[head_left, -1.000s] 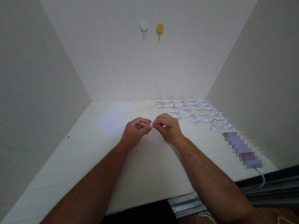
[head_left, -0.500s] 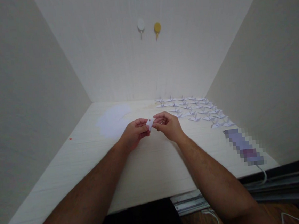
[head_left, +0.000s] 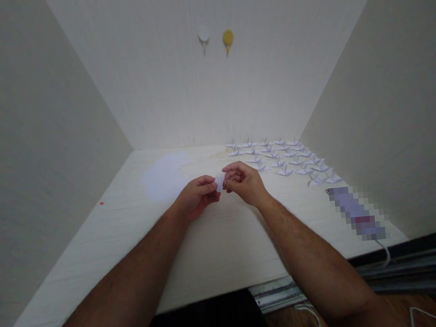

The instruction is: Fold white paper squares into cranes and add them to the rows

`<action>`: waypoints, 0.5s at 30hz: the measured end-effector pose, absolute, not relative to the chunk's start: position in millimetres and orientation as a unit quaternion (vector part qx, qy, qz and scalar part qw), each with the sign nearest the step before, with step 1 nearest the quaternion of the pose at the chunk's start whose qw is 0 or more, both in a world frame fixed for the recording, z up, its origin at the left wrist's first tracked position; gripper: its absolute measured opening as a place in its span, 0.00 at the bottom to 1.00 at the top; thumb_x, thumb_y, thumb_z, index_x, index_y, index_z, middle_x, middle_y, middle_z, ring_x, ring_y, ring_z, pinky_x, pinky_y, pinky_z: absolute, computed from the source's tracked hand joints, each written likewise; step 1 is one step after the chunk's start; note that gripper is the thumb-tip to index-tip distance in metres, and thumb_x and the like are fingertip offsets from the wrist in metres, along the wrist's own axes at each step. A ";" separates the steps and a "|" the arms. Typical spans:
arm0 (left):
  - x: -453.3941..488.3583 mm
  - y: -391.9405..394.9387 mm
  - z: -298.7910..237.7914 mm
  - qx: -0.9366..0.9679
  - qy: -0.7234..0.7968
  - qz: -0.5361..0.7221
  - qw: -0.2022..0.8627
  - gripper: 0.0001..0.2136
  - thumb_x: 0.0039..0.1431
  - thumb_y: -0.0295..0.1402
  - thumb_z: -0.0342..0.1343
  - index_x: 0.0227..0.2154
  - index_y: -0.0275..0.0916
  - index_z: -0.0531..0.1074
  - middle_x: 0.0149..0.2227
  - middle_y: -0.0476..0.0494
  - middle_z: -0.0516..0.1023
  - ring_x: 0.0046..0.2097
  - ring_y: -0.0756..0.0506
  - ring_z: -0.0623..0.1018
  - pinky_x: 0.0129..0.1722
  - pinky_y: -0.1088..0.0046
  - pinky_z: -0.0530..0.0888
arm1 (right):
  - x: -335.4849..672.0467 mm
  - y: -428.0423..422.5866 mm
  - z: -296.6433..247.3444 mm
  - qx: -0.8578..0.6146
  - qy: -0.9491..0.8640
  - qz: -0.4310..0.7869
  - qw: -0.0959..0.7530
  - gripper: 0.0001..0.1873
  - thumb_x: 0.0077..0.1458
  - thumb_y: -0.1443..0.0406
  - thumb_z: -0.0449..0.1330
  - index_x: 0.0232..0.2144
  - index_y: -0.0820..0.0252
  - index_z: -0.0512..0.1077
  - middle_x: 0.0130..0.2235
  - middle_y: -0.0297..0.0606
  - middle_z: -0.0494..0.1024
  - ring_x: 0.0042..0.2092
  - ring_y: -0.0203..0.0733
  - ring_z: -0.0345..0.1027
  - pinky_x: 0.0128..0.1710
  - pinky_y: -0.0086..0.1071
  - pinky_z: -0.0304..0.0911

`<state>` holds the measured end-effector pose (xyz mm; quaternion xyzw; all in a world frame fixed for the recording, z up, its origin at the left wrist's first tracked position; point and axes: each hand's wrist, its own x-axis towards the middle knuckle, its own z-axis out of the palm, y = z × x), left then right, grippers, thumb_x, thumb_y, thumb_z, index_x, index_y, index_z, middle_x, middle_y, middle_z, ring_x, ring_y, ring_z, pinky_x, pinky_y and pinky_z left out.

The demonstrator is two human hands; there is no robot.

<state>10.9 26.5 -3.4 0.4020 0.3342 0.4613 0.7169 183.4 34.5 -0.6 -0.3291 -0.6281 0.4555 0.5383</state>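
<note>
Between my two hands, above the middle of the pale tabletop [head_left: 218,255], is a small folded piece of white paper [head_left: 220,183]. My left hand [head_left: 199,195] is closed on its left side, thumb on top. My right hand [head_left: 244,182] pinches its right edge between thumb and fingertips. The fingers cover part of the paper, so its exact folded shape is hard to make out. Several white paper cranes [head_left: 284,170] stand in rows at the back right, beyond my right hand. White paper sheets [head_left: 163,176] lie spread beyond my left hand.
Walls enclose the tabletop at the back and both sides. A white hook [head_left: 203,35] and a yellow hook [head_left: 228,38] hang on the back wall. A blurred-out flat object [head_left: 354,212] with a white cable [head_left: 385,255] lies at right. A small red bit [head_left: 101,203] lies at left.
The folded paper has turned slightly between my fingers and shows a different face. Both hands keep their hold and have barely shifted. The view has moved a little.
</note>
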 end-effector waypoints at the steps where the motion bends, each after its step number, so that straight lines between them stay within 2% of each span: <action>1: 11.0 26.6 -3.6 0.405 0.333 0.462 0.715 0.13 0.41 0.31 0.70 0.26 0.35 0.70 0.24 0.48 0.76 0.25 0.51 0.75 0.28 0.75 0.72 | 183.1 34.4 -1.7 -0.339 -0.634 0.435 0.542 0.16 0.44 0.63 0.66 0.37 0.58 0.70 0.29 0.30 0.74 0.27 0.32 0.71 0.25 0.27 0.68; 9: 14.0 26.1 -2.8 0.434 0.353 0.457 0.692 0.13 0.44 0.32 0.68 0.29 0.35 0.71 0.24 0.48 0.75 0.24 0.51 0.74 0.27 0.74 0.71 | 183.5 28.6 1.2 -0.386 -0.719 0.196 0.544 0.10 0.48 0.65 0.64 0.36 0.57 0.74 0.32 0.34 0.77 0.26 0.31 0.68 0.25 0.26 0.65; 15: 13.9 25.3 -2.3 0.453 0.355 0.456 0.679 0.14 0.43 0.36 0.69 0.28 0.34 0.72 0.24 0.48 0.74 0.24 0.52 0.73 0.26 0.75 0.69 | 185.0 28.1 3.0 -0.393 -0.741 0.128 0.530 0.06 0.49 0.64 0.64 0.32 0.57 0.74 0.30 0.34 0.76 0.26 0.32 0.68 0.26 0.28 0.65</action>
